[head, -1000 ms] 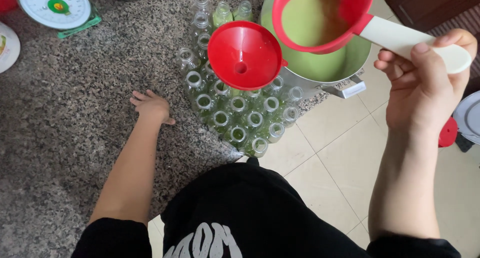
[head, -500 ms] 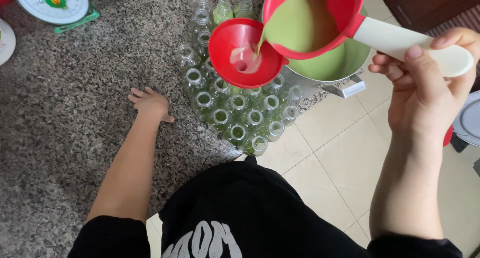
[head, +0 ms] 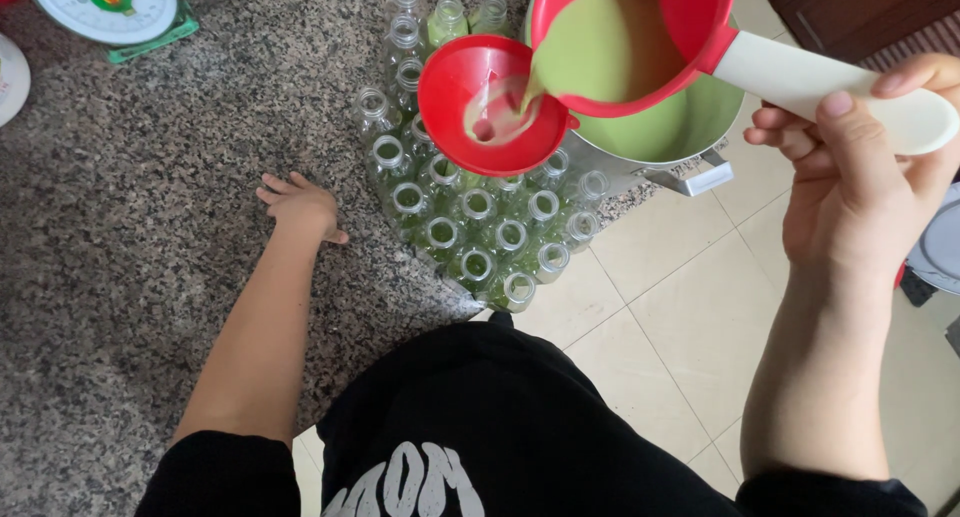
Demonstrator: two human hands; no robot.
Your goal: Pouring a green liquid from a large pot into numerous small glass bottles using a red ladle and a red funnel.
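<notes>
My right hand point(head: 868, 182) grips the white handle of a red ladle point(head: 640, 37) full of pale green liquid. The ladle is tilted left, and a stream runs from its lip into a red funnel point(head: 490, 107). The funnel stands in one bottle among several clear glass bottles point(head: 470, 239) packed together on the granite counter point(head: 150, 277). Some bottles at the back hold green liquid. My left hand point(head: 298, 205) rests flat on the counter, fingers spread, just left of the bottles and holding nothing.
A steel pot point(head: 665, 142) of green liquid sits behind the ladle at the counter's corner. A green and white kitchen scale point(head: 110, 9) stands at the back left. A white plate edge point(head: 10, 77) shows far left. Tiled floor point(head: 680, 327) lies to the right.
The ladle has swung left over the funnel and tipped, and green liquid now pours into the funnel. My left hand has stayed flat on the counter.
</notes>
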